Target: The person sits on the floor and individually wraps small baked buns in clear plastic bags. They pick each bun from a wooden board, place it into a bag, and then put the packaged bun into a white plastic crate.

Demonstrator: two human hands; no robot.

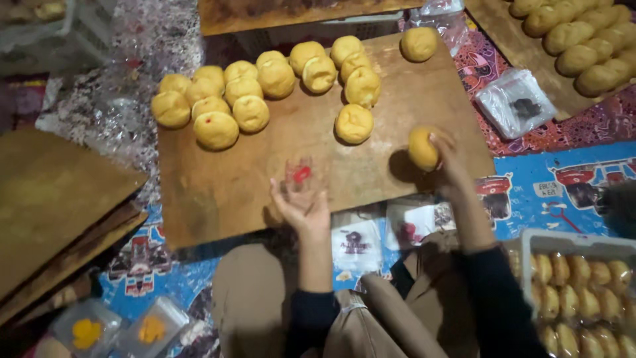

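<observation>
While right hand point(445, 154) grips bun point(423, 148), crate point(575, 242) holds wrapped buns point(578, 295)

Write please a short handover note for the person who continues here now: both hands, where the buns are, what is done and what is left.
Right hand: grip closed on one yellow bun, at the right edge of the wooden board.
Left hand: open, palm up, over the board's front, at a small red-marked clear wrapper.
Buns: loose cluster unwrapped along the board's back.
Done: wrapped buns fill the crate at right.
Left: the cluster on the board looks unwrapped.
</observation>
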